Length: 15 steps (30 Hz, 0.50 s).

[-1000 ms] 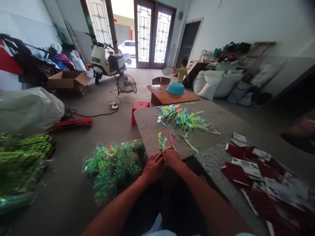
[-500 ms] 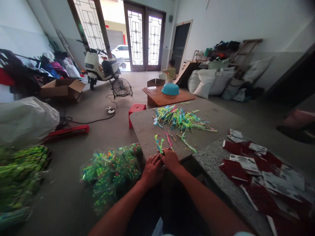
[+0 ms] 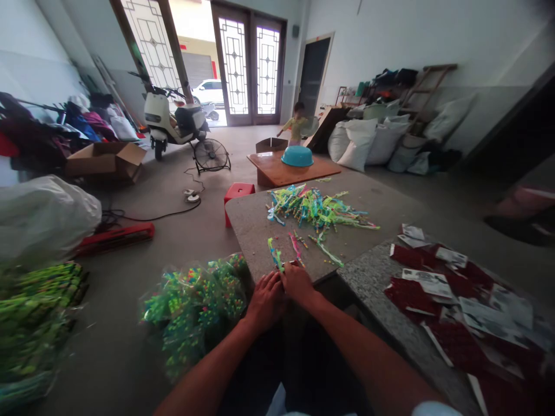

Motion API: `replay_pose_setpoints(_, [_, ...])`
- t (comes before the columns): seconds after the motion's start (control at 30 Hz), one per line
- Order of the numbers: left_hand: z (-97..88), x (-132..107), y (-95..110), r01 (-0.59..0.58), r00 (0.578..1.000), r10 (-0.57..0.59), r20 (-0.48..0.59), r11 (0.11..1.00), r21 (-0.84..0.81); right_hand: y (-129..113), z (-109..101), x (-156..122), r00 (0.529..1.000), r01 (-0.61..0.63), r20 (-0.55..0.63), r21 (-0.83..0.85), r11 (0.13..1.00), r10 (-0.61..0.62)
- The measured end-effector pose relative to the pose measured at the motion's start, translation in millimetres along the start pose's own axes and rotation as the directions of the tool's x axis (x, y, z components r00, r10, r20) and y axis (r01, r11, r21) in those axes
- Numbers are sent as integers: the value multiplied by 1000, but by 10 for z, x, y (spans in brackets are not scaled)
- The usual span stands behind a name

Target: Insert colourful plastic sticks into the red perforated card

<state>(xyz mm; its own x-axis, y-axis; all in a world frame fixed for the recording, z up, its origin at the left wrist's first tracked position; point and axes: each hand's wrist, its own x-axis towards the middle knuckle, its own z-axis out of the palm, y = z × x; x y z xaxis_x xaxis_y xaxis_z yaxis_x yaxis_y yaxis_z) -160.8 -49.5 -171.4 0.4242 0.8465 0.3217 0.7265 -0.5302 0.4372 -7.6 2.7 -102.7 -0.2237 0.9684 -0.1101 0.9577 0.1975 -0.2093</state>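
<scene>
"Hands first: open or closed?"

"Left hand (image 3: 265,296) and right hand (image 3: 298,284) side by side at the near edge of the table (image 3: 245,215), fingers curled inward. Between and just beyond the fingertips, a green-and-blue strip (image 3: 273,252), jutting away over the tabletop. Pinched by one hand or both? Impossible to tell."

"And how to handle it well?"

"Brace both hands low against the edge, for steadiness. Hold with one, work with the other, fingertips close to the strip's near end. Go gently: probably flimsy, easily creased. Keep clear of the pink strip (image 3: 295,247) and pale strip (image 3: 328,252) lying nearby, and of the pile (image 3: 319,207) farther back."

"Anything hard to make out?"

"Plenty. Near end of the strip: hidden by the fingers. Thumbs: not clearly visible. To the left, wrapped bundles (image 3: 202,297), blurred, with green bundles (image 3: 39,312) cut off at the edge of view. To the right, dark red packets (image 3: 414,296), print unreadable, also partly cut off. Lap: mostly lost in shadow."
</scene>
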Motion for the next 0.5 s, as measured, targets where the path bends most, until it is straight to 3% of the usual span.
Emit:
replay_pose_setpoints(0.27, [10,-3,-14,-16,1000,16,-14,1000,-7,-2,7,-55,987,-123,-76,216,969,142])
replay_pose_setpoints(0.5, [26,-1,-39,-19,1000,19,-10,1000,-11,-9,-30,-29,996,-38,-70,138,990,48])
